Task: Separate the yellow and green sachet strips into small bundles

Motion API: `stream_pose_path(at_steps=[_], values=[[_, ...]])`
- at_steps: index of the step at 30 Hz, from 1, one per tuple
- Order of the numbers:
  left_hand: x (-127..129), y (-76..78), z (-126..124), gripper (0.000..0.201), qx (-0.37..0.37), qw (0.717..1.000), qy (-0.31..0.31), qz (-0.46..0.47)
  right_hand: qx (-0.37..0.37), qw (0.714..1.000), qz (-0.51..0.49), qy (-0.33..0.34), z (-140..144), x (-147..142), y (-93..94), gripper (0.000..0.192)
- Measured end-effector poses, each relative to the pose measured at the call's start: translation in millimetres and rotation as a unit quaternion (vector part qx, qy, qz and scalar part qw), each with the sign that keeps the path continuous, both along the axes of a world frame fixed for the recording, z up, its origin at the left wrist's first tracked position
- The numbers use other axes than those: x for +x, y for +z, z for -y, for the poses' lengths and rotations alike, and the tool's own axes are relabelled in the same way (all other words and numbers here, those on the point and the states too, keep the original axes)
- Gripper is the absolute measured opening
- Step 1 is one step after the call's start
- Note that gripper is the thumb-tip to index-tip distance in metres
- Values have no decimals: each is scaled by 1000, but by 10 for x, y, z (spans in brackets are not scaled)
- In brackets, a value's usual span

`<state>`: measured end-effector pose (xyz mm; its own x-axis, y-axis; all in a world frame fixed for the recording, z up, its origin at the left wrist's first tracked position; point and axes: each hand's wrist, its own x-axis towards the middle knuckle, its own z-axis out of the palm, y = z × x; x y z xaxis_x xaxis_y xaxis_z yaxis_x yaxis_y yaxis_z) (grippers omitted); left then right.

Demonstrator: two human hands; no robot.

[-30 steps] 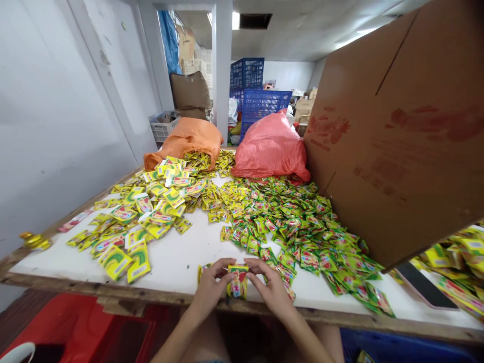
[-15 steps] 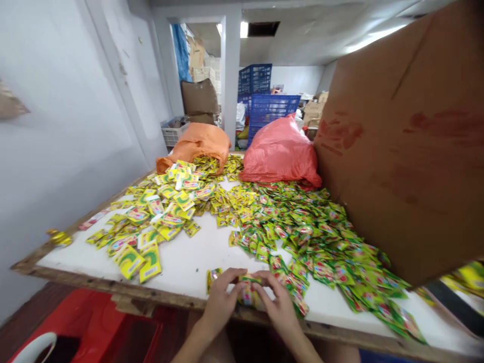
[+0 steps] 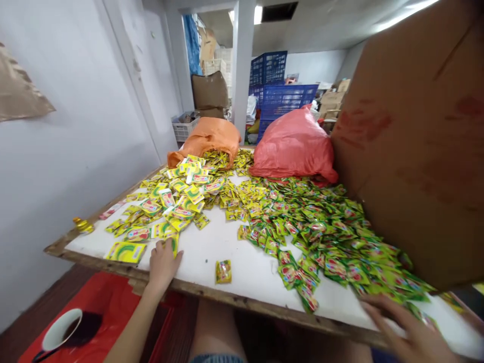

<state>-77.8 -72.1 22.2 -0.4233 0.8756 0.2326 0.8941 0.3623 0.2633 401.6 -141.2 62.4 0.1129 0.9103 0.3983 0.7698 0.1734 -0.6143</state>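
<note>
My left hand [image 3: 163, 263] is at the table's front left, its fingers closed over a yellow packet [image 3: 175, 244] that is partly hidden beneath them. Another flat yellow packet [image 3: 125, 252] lies just left of this hand. My right hand [image 3: 406, 322], smeared by motion, is at the front right edge beside the heap of small green sachets [image 3: 340, 252]. Its fingers look stretched out and apart, and I see nothing in them. Between my hands, a single small sachet [image 3: 223, 271] lies on the white tabletop [image 3: 196, 252] near the front edge.
An orange sack [image 3: 214, 133] spills small sachets at the back, beside a red sack [image 3: 295, 146]. A large cardboard box [image 3: 412, 151] stands along the right side. A gold object [image 3: 83, 225] sits at the left edge. Below left, a cup [image 3: 62, 330] rests on a red stool [image 3: 113, 297].
My hands were together at the front middle around a packet; now they are far apart. The left has moved to the yellow packets, the right to the far right. The view has shifted slightly.
</note>
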Motion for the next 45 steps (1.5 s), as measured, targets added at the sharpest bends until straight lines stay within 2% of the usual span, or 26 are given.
stream_pose_path(at_steps=[2, 4, 6, 8, 10, 12, 13, 16, 19, 21, 24, 26, 29, 31, 34, 39, 42, 45], values=[[98, -41, -37, 46, 56, 991, -52, 110, -48, 994, -31, 93, -167, -346, -58, 21], [199, -35, -36, 48, 124, 952, -72, 270, -85, 980, -62, 166, -348, -810, -111, 19], [317, 14, -3, 48, 170, 879, -56, 442, -90, 974, -60, 198, -509, -1313, -153, 15], [456, 88, 46, 46, 176, 788, -23, 589, -86, 967, -11, 238, -645, -1780, -188, 14], [596, 159, 93, 42, 156, 700, -2, 697, -97, 957, 65, 267, -757, -2161, -226, 32], [706, 204, 123, 38, 135, 631, 8, 764, -116, 951, 95, 270, -835, -2424, -272, 49], [744, 214, 131, 37, 130, 607, 9, 784, -127, 949, 103, 268, -856, -2502, -295, 50], [791, 213, 140, 40, 121, 569, -1, 813, -154, 950, 105, 251, -843, -2480, -343, 28], [797, 212, 150, 46, 108, 557, 0, 824, -170, 959, 88, 209, -785, -2052, -325, 9], [827, 222, 154, 47, 106, 548, -2, 830, -179, 969, 81, 147, -777, -1630, -282, 10], [974, 220, 126, 47, 97, 539, -37, 836, -191, 977, 97, 21, -796, -1104, -232, 17], [1139, 194, 80, 45, 78, 563, -56, 821, -204, 971, 114, -44, -787, -967, -240, 15], [1410, 126, 1, 40, 48, 621, -83, 778, -214, 960, 155, -88, -729, -1049, -293, 17], [1543, 78, -35, 40, 25, 647, -128, 751, -195, 964, 164, -80, -682, -1163, -330, 26], [1639, 22, -46, 40, -9, 671, -215, 710, -163, 979, 122, -32, -625, -1242, -393, 40], [1680, -31, -6, 36, -51, 681, -290, 671, -204, 977, 25, 63, -605, -1127, -455, 31], [1708, -30, 19, 33, -59, 687, -336, 642, -181, 970, -104, 128, -653, -1092, -292, 25], [1732, 10, 41, 30, -55, 698, -382, 604, -121, 966, -184, 136, -729, -1187, -65, 23]])
